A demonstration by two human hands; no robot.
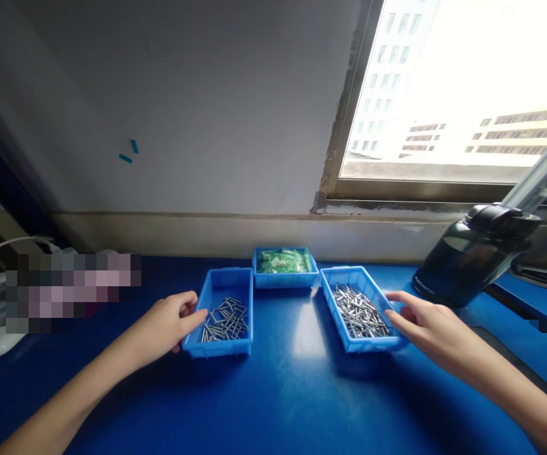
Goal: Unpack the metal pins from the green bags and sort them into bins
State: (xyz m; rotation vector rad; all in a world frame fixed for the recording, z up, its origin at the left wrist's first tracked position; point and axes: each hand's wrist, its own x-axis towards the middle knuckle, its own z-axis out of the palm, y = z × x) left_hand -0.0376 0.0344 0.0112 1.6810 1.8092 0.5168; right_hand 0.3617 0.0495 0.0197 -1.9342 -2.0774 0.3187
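Observation:
My left hand (174,322) grips the outer side of a blue plastic bin (228,347), thumb over its rim and fingers curled on the outside. Loose metal screws or pins (226,319) lie in that bin; their exact kind is too small to tell. On the right, my right hand (418,319) pinches the outer wall of a second blue bin (372,344), which holds a fuller heap of similar metal pieces (356,313). Between and behind them stands a third blue bin (285,280) with green pieces in clear wrapping (283,260).
A large dark bottle (467,259) stands at the right, close to a grey metal post (546,164). Behind the blue tabletop (283,404) rises a wall with a window. White cables and blurred items (74,284) lie at the left.

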